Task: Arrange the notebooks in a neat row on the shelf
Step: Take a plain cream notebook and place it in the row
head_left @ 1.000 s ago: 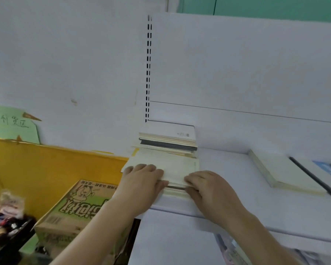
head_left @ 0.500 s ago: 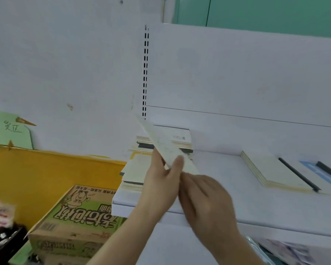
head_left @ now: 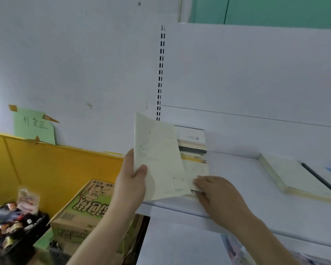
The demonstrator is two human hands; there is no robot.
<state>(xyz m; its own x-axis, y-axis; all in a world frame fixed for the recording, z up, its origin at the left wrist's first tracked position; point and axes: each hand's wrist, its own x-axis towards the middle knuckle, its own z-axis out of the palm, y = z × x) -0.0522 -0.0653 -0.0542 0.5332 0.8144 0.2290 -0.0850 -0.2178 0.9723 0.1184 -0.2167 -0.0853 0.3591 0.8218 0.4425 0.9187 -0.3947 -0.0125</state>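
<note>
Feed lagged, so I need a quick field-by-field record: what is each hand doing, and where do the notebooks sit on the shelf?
left hand: grips a cream notebook, lifted and tilted
right hand: on the front pile at the shelf edge
back stack: flat against the back panel
right pile: flat, apart
row: not yet formed

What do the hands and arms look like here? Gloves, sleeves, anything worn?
Both are bare. The left hand and right hand wear no gloves, rings or watch that can be seen, and both forearms are uncovered to the frame edge, with no sleeve in view. No markings or straps visible.
</note>
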